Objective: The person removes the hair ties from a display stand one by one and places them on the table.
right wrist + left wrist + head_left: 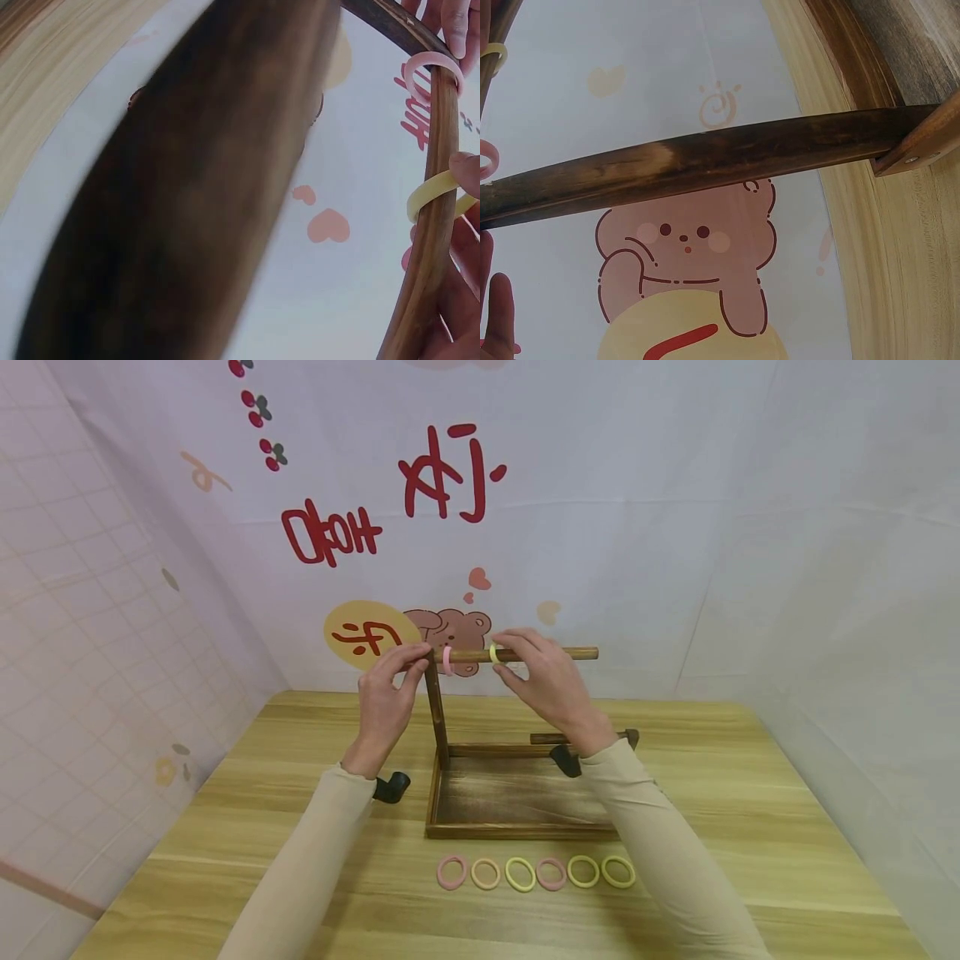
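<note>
A wooden stand has an upright post point(437, 718) with a horizontal rod point(577, 653) at its top. My left hand point(386, 693) pinches the top corner where post and rod meet. On the rod near that corner hangs a pink ring point(447, 661), also visible as a pink ring point(417, 69) in the right wrist view. Farther along, my right hand point(549, 681) pinches a yellow ring point(429, 196) that encircles the rod. The left wrist view shows the dark post point(727, 159) across its middle, with fingertips at the left edge.
The stand's tray-like base point(517, 831) rests on the wooden table point(300, 827). A lower, shorter bar point(546, 738) is partly behind the right arm. In front lie several loose rings in a row, including a pink ring point(452, 885) and an orange ring point(486, 887). A printed cloth point(600, 485) hangs behind.
</note>
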`<state>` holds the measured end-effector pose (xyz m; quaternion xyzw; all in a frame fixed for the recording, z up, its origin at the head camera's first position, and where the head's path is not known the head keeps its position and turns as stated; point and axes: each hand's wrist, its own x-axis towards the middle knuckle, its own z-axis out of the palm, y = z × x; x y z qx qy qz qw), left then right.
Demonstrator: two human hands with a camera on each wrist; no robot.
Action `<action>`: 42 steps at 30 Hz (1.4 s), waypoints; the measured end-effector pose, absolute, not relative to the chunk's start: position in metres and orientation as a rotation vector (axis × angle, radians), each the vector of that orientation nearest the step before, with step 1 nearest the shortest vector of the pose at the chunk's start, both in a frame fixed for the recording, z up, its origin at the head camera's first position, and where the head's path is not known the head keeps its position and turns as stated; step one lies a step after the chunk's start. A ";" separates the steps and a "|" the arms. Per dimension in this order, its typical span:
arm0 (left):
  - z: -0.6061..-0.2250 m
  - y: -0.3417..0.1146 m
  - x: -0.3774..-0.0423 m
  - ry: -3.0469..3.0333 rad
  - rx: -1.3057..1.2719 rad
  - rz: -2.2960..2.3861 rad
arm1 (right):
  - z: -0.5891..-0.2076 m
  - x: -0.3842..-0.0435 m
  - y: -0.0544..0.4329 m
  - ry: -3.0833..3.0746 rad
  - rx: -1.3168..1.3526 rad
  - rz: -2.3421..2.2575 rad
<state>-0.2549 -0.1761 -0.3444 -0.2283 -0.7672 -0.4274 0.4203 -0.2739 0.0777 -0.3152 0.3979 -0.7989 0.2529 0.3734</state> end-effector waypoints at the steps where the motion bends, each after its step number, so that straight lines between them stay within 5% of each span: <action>1: -0.344 -0.176 -0.255 -1.922 -0.574 -1.073 | -0.315 -0.274 0.078 -2.046 1.022 0.656; 42: -0.344 -0.176 -0.255 -1.930 -0.565 -1.056 | -0.311 -0.272 0.102 -2.088 0.943 0.618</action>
